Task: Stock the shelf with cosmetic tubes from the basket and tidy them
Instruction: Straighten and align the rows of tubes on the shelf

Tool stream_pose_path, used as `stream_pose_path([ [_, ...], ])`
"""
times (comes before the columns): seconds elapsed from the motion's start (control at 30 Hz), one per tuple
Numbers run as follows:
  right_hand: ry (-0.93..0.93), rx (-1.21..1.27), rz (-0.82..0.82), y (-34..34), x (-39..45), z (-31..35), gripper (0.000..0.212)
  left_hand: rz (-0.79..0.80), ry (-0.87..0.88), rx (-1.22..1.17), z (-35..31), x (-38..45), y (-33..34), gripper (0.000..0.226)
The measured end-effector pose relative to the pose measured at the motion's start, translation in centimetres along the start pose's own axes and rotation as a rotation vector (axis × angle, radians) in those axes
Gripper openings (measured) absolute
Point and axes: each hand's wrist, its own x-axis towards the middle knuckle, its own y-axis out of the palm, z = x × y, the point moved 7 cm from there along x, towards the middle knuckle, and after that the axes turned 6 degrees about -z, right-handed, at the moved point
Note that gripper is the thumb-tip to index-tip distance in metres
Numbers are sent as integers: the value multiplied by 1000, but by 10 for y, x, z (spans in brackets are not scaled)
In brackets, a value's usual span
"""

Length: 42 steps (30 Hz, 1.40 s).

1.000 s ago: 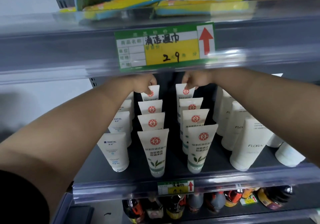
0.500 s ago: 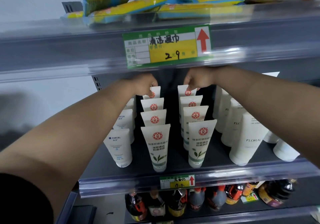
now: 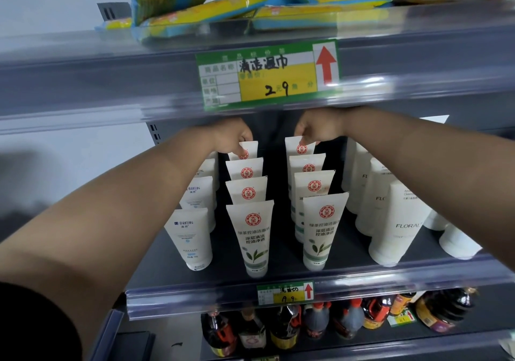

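Two rows of white cosmetic tubes with red round logos stand cap-down on the dark middle shelf (image 3: 195, 274). The left row's front tube (image 3: 252, 235) and the right row's front tube (image 3: 323, 228) face me. My left hand (image 3: 232, 137) pinches the top edge of the rearmost tube of the left row (image 3: 248, 151). My right hand (image 3: 317, 129) pinches the top of the rearmost tube of the right row (image 3: 299, 149). Both hands reach deep under the upper shelf. No basket is in view.
Blue-labelled white tubes (image 3: 189, 238) stand in a row to the left, larger white FLORAL tubes (image 3: 398, 221) to the right. The upper shelf with its price tag (image 3: 267, 73) hangs low over my hands. Dark sauce bottles (image 3: 284, 327) fill the shelf below.
The view has shifted slightly; both hands stay on the rearmost tubes at the back of the two rows, with hardly any movement.
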Motion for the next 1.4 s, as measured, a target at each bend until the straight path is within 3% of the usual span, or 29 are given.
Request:
stream_pose_path([
  [0.33, -3, -4, -3, 0, -5, 4, 17, 13, -2, -11, -3, -4, 0, 16],
  [0.43, -8, -47, -5, -1, -6, 4, 8, 0, -4, -11, -3, -5, -1, 16],
  [0.53, -32, -118, -17, -1, -5, 7, 35, -8, -8, -10, -3, -6, -1, 16],
  [0.73, -50, -139, -36, -2, -8, 11, 40, -26, -16, 16, -4, -9, -1, 17],
  [0.87, -51, -122, -41, -1, -10, 11, 5, -30, -21, 24, -3, -10, -1, 16],
  [1.03, -15, -103, -52, -3, -15, 11, 22, -39, -28, 32, -4, -13, 0, 16],
  [1.27, 41, 131, -170, -21, -20, 13, 30, -121, -117, -158, -1, -32, -21, 35],
  [1.33, 31, 253, -253, -32, -26, 18, 29, -175, -114, -232, -4, -46, -34, 30],
  [1.4, 9, 322, -302, -39, -36, 28, 30, -197, -106, -287, -4, -62, -44, 10],
])
